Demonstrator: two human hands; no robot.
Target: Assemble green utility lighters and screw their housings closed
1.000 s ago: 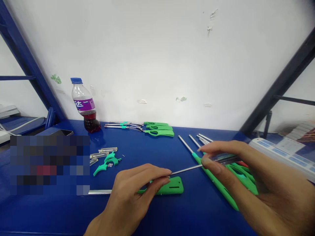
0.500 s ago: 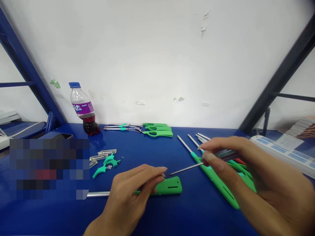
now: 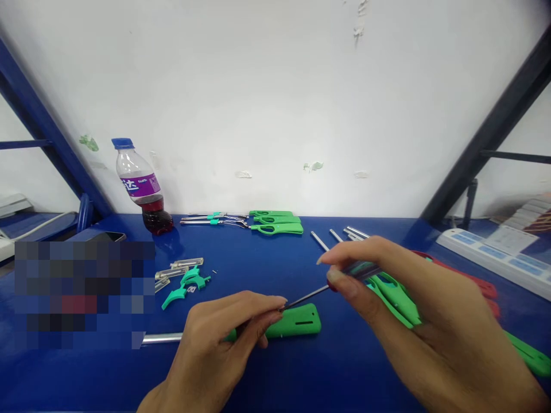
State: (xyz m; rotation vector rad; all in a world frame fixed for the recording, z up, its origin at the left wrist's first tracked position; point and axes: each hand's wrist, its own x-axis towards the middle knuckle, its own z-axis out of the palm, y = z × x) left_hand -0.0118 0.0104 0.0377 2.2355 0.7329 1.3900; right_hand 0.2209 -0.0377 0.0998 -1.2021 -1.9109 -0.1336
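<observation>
My right hand grips a screwdriver, its thin metal shaft slanting down to the left. The tip meets the closed thumb and forefinger of my left hand; whatever is pinched there is too small to make out. Beneath my left hand lies a green long-necked lighter, its metal tube pointing left and its middle hidden by the fingers. Several more green lighters lie partly under my right hand, with red ones beside them.
At the back lie several opened green lighters with wires showing. Clear fuel tanks and teal triggers are at the left, near a drink bottle. A white power strip sits at the right on the blue table.
My right hand has moved left, bringing the screwdriver's tip to my left fingertips. The red lighters now show more. My left hand stays over the lighter.
</observation>
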